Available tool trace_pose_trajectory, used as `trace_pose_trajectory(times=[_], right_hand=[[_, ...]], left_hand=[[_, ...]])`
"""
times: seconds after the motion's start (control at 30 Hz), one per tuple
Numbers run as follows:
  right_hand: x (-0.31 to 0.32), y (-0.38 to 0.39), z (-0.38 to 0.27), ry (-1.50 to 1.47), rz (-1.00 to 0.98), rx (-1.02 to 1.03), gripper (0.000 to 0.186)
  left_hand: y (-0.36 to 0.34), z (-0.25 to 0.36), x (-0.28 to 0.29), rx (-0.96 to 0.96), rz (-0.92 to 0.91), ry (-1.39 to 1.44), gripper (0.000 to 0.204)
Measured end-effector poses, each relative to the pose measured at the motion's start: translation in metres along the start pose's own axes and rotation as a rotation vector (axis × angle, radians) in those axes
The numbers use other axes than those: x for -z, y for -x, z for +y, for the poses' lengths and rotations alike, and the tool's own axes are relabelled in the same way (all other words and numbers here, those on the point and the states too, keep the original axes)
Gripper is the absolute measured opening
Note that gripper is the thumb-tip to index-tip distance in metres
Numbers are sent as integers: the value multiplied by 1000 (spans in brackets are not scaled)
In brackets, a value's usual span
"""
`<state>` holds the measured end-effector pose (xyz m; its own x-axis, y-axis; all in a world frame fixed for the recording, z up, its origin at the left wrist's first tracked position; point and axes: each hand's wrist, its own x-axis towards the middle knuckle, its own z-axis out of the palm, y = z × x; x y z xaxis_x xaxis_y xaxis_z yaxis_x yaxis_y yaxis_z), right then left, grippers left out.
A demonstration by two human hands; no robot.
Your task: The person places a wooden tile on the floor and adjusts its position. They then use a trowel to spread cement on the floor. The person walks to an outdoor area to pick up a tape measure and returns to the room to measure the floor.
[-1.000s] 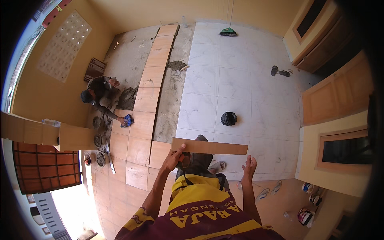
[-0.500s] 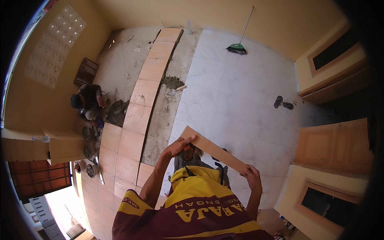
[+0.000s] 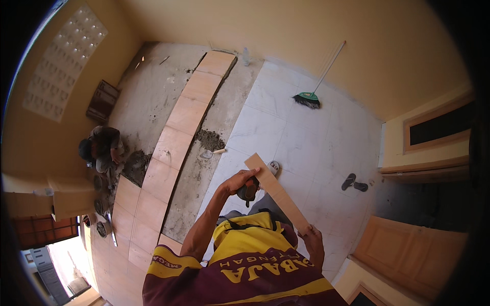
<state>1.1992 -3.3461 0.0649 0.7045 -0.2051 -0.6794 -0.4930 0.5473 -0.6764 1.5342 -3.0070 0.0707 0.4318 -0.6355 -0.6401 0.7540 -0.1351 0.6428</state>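
Note:
A long, narrow strip of tan tile (image 3: pixel 280 198) slants across in front of my body, its far end to the left and its near end to the right. My left hand (image 3: pixel 242 180) is closed on the far end, thumb on top. At the near end, my right hand (image 3: pixel 313 243) grips the strip's edge. A dark and orange object (image 3: pixel 248 190) shows just under my left hand; I cannot tell what it is or whether that hand holds it. Past the strip, a sandalled foot (image 3: pixel 275 167) stands on the white marbled tiles (image 3: pixel 312 153).
Peach tiles (image 3: pixel 176 120) run in a row over bare grey floor. A trowel (image 3: pixel 213 152) lies beside a mortar heap (image 3: pixel 210 138). A co-worker (image 3: pixel 102 148) crouches at left near buckets (image 3: pixel 103 228). A green broom (image 3: pixel 307 99) leans by the wall; black sandals (image 3: pixel 354 182) lie right.
The view has shifted and turned somewhat. The strip now slants more steeply, still held at both ends, and a sandalled foot has come into sight beyond it.

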Motion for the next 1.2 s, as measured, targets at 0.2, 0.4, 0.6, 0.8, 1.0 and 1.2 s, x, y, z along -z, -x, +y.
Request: trace_pose_trajectory(times=[0.2,0.4,0.6,0.8,1.0,1.2], right_hand=[[-56,-244,-181,23,-215,13,34],[-110,-438,-335,14,-181,-9,30],[-176,-611,-451,69,-206,-1,29],[-287,-764,-570,88,-225,-3,33],[-364,-938,-642,231,-262,-56,32],[-469,-1162,-655,297,-319,-208,28]], left_hand=[[-84,82,64,-212,352,206,55],[-78,64,126,-16,740,553,44],[-148,53,184,165,884,702,45],[-301,207,269,81,803,580,42],[-372,471,287,-25,735,235,40],[-447,501,280,-91,928,539,42]])
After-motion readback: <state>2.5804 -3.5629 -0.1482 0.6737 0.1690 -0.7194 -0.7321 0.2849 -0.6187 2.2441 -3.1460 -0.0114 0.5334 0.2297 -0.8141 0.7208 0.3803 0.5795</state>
